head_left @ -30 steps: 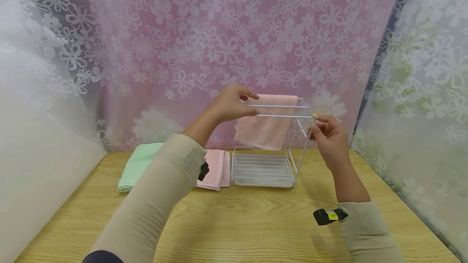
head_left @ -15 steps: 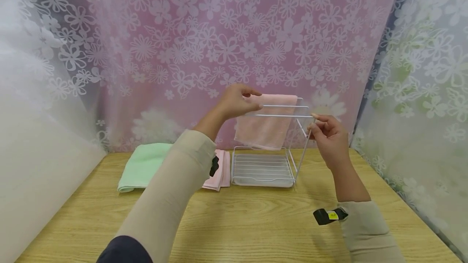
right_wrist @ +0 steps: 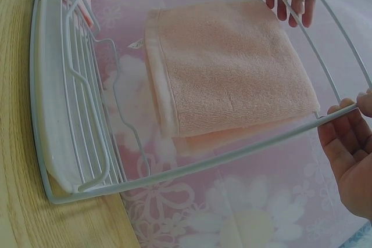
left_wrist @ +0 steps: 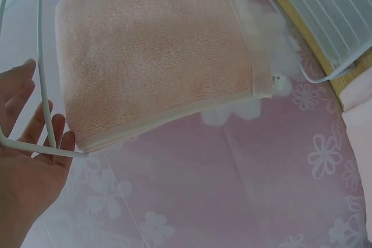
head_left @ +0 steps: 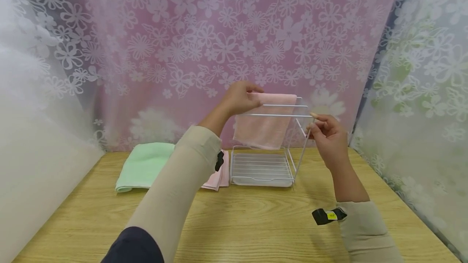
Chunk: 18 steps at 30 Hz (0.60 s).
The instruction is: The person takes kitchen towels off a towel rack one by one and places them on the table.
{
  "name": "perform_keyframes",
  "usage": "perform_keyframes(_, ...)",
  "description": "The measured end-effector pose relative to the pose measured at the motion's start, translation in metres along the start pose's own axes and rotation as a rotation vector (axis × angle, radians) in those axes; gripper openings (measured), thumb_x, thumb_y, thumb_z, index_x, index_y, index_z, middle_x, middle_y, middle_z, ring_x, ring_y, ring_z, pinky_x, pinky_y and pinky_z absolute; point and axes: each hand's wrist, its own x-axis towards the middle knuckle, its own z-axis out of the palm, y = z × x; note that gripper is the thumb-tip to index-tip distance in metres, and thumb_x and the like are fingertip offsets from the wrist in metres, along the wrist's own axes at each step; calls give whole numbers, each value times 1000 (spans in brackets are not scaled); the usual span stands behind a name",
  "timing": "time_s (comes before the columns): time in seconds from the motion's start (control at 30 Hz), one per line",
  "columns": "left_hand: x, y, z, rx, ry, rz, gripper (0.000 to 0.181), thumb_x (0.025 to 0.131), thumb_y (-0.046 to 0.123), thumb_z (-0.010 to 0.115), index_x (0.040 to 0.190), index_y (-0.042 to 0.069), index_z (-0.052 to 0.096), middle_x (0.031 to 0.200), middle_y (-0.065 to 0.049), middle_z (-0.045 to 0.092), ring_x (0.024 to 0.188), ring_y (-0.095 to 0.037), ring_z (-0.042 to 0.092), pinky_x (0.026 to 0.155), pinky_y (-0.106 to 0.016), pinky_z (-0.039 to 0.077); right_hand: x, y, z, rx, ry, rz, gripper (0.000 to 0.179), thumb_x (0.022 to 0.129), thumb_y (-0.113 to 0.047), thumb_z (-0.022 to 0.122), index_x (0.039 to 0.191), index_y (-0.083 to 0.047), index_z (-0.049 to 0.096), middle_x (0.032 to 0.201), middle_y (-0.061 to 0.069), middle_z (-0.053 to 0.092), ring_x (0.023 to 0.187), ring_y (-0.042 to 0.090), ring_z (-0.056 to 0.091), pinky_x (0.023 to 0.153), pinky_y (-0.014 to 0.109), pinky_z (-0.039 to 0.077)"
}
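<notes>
A folded pink towel (head_left: pixel 263 133) hangs over the rearmost top bar of a white wire rack (right_wrist: pixel 232 154). My left hand (head_left: pixel 239 100) is at the rack's upper left corner, by the towel's left edge. In the left wrist view its fingers (left_wrist: pixel 57 126) lie loosely extended behind the bars, a fingertip near or touching the towel's corner; thumb and fingers stand apart. At the upper right front corner, my right hand (head_left: pixel 332 141) grips the rack's frame between thumb and fingers. Below, a white drip tray (right_wrist: pixel 55 85) sits under the rack's wire shelf.
A folded green towel (head_left: pixel 146 165) lies on the wooden table (head_left: pixel 248 222) at the left. Beside the rack, another folded pink towel (head_left: pixel 224 169) is partly hidden by my left sleeve. Flower-patterned sheeting (head_left: pixel 204 44) hangs behind and at the sides.
My left hand has shifted a little right and up, toward the rear bar and towel. The right hand keeps its hold on the corner; rack and towel look unmoved.
</notes>
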Motion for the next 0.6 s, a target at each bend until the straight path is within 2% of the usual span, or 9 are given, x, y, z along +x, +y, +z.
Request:
perform_keyframes(0.2,3,-1,1,20,14,1,31,87,16,74,118,10,71,126,-7,62,120,-27,53,98,-37,46,0,0,1,7,-1,-5,25,94,4,60,118,5,64,82,7,67,73,17,63,67,22,56)
perform_keyframes(0.43,9,2,2,193,-30,6,29,92,23,66,118,12,71,124,-3,65,122,-22,53,103,-37,42,0,-1,1,7,4,-2,25,94,5,60,118,6,64,82,3,68,72,16,63,67,22,56)
perform_keyframes(0.6,12,5,2,274,-76,-12,29,95,26,62,119,14,71,127,-3,64,125,-23,52,105,-38,41,1,-1,1,14,2,-3,26,93,6,59,119,9,61,81,4,68,72,17,63,66,22,55)
